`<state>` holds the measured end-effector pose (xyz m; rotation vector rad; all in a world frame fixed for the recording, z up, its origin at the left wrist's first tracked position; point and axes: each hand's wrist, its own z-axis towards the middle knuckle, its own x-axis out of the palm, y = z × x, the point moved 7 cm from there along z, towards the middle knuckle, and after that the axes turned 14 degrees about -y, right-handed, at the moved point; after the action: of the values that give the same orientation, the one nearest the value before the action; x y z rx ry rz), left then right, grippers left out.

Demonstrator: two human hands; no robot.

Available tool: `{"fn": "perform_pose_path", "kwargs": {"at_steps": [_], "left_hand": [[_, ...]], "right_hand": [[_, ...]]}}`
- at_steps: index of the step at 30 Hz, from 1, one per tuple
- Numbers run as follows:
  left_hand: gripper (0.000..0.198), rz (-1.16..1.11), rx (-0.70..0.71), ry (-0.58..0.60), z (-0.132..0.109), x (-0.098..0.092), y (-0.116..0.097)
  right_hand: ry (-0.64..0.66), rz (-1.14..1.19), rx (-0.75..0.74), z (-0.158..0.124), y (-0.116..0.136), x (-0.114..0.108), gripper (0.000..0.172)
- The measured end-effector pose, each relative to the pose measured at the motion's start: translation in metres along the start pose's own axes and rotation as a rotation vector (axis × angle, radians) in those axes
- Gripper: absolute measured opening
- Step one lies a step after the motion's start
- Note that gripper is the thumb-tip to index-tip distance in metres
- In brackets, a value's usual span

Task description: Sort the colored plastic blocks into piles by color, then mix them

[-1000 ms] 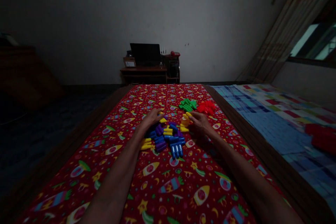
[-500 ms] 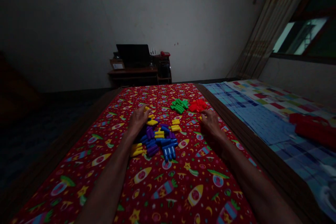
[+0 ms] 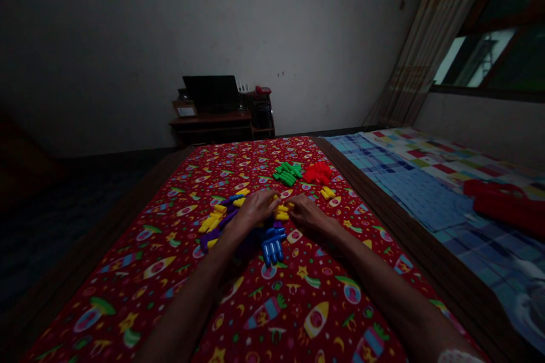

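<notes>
My left hand (image 3: 256, 207) reaches over the heap of plastic toy blocks, its fingers closed at a yellow toy block (image 3: 276, 198). Just right of it, my right hand (image 3: 307, 211) has its fingertips pinched on a yellow piece beside another yellow block (image 3: 281, 213). Under and around the left hand lie purple, yellow and blue blocks; a pronged blue block (image 3: 272, 249) sits at the near side, and yellow blocks (image 3: 213, 218) lie at the left. The hand and forearm hide part of the heap.
Beyond the hands are a green block pile (image 3: 287, 173) and a red block pile (image 3: 317, 173). A separate yellow block (image 3: 327, 193) lies near the red pile. A patterned red cloth (image 3: 315, 289) covers the surface; a bed with a plaid sheet (image 3: 421, 198) stands at right.
My right hand has moved left to the heap, and a yellow block now lies near the red pile. My left hand has shifted right over the heap, whose left-hand blocks lie differently.
</notes>
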<state>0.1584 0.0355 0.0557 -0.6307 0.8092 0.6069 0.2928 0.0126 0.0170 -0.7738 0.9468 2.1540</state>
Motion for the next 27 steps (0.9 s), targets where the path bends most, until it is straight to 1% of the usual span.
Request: {"fn": "perform_pose_path", "kwargs": {"at_steps": [3, 6, 8, 9, 11, 13, 14, 16, 18, 20, 21, 22, 23, 25, 26, 27], "left_hand": [[0.028, -0.002, 0.014, 0.064, -0.005, 0.007, -0.015], [0.026, 0.016, 0.002, 0.116, -0.008, 0.013, -0.019], [0.026, 0.016, -0.015, 0.137, -0.009, 0.016, -0.018], [0.027, 0.017, -0.022, 0.142, -0.009, 0.017, -0.017], [0.029, 0.033, -0.02, 0.148, -0.009, 0.02, -0.016], [0.03, 0.047, 0.007, 0.155, -0.01, 0.022, -0.017], [0.029, 0.049, 0.019, 0.165, -0.01, 0.023, -0.018], [0.027, 0.036, 0.032, 0.185, -0.011, 0.024, -0.02], [0.028, 0.003, 0.038, 0.179, -0.01, 0.024, -0.022], [0.03, -0.039, 0.037, 0.138, -0.008, 0.021, -0.025], [0.03, -0.056, 0.029, 0.104, -0.006, 0.019, -0.026], [0.029, -0.074, 0.014, 0.065, -0.004, 0.016, -0.027], [0.029, -0.094, -0.01, 0.022, -0.002, 0.013, -0.027], [0.028, -0.136, -0.071, -0.049, 0.001, 0.008, -0.028], [0.028, -0.158, -0.101, -0.07, 0.001, 0.006, -0.028], [0.027, -0.179, -0.126, -0.08, 0.002, 0.005, -0.029]], "right_hand": [[-0.159, -0.051, 0.116, -0.001, -0.019, -0.032, 0.025], [-0.365, -0.188, 0.283, -0.011, -0.05, -0.074, 0.028], [-0.444, -0.293, 0.436, -0.025, -0.074, -0.095, 0.033], [-0.451, -0.332, 0.512, -0.032, -0.084, -0.102, 0.034], [-0.407, -0.365, 0.609, -0.043, -0.1, -0.107, 0.033], [-0.361, -0.349, 0.614, -0.047, -0.105, -0.107, 0.034], [-0.365, -0.332, 0.603, -0.047, -0.105, -0.107, 0.037], [-0.425, -0.296, 0.594, -0.044, -0.102, -0.112, 0.042], [-0.51, -0.264, 0.601, -0.04, -0.097, -0.118, 0.043], [-0.579, -0.21, 0.591, -0.034, -0.086, -0.121, 0.04], [-0.586, -0.154, 0.571, -0.029, -0.078, -0.118, 0.037], [-0.561, -0.071, 0.536, -0.023, -0.068, -0.111, 0.035], [-0.501, 0.032, 0.49, -0.017, -0.056, -0.101, 0.032], [-0.309, 0.244, 0.363, -0.005, -0.025, -0.073, 0.03], [-0.212, 0.321, 0.297, -0.001, -0.01, -0.06, 0.032], [-0.142, 0.366, 0.244, 0.001, 0.003, -0.05, 0.034]]}}
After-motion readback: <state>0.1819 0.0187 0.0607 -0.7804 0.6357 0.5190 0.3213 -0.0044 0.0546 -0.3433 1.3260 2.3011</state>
